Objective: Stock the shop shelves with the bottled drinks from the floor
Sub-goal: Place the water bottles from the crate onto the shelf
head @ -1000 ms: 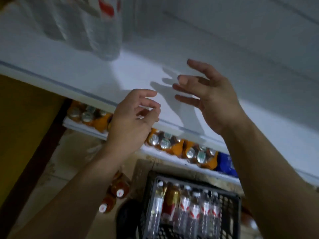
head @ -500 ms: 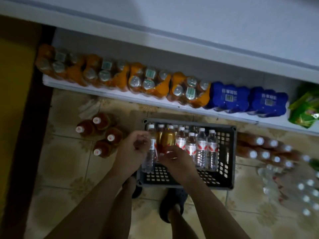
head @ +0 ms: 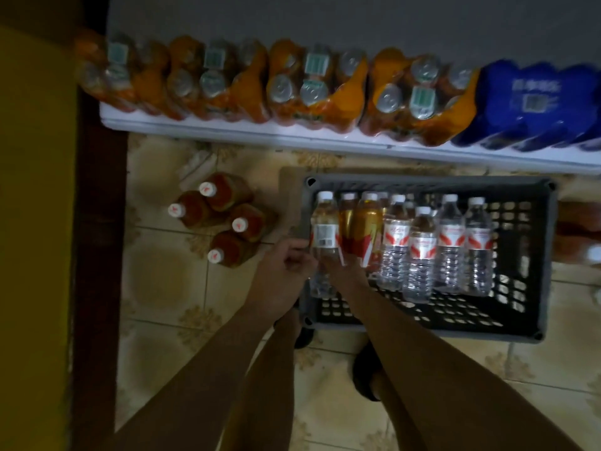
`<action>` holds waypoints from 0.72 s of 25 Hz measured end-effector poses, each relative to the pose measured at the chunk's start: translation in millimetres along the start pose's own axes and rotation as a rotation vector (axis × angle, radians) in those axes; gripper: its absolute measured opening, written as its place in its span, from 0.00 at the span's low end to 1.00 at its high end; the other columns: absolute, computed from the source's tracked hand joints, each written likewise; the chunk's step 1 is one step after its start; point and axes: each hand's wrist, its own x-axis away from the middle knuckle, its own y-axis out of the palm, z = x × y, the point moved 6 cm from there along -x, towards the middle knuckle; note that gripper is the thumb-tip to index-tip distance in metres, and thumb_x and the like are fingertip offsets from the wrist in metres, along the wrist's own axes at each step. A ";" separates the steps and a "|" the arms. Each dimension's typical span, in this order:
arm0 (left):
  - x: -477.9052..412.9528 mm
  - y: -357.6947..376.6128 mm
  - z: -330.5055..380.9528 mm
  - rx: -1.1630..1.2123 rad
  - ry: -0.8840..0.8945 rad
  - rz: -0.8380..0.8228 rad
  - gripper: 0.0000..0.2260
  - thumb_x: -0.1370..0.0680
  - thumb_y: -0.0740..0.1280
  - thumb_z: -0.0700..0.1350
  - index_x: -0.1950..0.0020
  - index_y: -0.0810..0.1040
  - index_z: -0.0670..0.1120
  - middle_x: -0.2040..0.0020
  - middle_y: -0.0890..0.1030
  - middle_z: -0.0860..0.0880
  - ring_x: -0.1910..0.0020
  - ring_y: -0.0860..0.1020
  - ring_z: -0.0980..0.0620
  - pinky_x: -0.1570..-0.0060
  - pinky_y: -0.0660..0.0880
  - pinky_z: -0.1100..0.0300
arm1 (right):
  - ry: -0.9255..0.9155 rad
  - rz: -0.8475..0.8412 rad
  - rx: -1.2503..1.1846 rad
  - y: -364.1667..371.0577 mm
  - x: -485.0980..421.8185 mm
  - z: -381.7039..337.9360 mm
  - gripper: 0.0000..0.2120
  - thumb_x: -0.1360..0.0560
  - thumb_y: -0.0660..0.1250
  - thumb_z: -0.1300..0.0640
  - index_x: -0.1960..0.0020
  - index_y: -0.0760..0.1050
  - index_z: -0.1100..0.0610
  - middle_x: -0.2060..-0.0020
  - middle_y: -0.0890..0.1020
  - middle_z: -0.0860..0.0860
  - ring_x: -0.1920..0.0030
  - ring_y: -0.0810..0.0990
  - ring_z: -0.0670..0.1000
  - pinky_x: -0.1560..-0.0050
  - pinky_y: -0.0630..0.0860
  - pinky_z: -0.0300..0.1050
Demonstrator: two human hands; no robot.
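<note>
A dark plastic crate [head: 547,255] stands on the tiled floor with several upright bottles in it: clear water bottles [head: 450,236] with red-and-white labels and gold-labelled bottles [head: 367,222]. My left hand [head: 281,271] grips the leftmost clear bottle [head: 323,229] at the crate's left end. Just to its right, my right hand [head: 344,275] reaches in at the foot of the gold-labelled bottles, which hide its fingers.
The low white shelf [head: 292,135] behind the crate carries shrink-wrapped orange drink packs [head: 309,86] and blue packs [head: 533,102]. Several brown tea bottles [head: 224,219] stand on the floor left of the crate. A yellow panel [head: 32,190] closes off the left. My feet [head: 367,375] are close to the crate.
My hands came down from the upper shelf into the crate. Since half a second ago the view has moved closer and both hands have sunk lower among the bottles.
</note>
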 end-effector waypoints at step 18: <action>18.8 12.9 49.2 0.015 -0.115 -0.097 0.09 0.26 0.73 0.49 0.53 0.73 0.56 0.55 0.78 0.61 0.58 0.76 0.66 0.57 0.72 0.69 | -0.141 -0.308 -0.131 -36.9 121.1 -25.6 0.16 0.26 0.71 0.48 0.41 0.79 0.54 0.50 0.85 0.51 0.52 0.85 0.49 0.59 0.78 0.39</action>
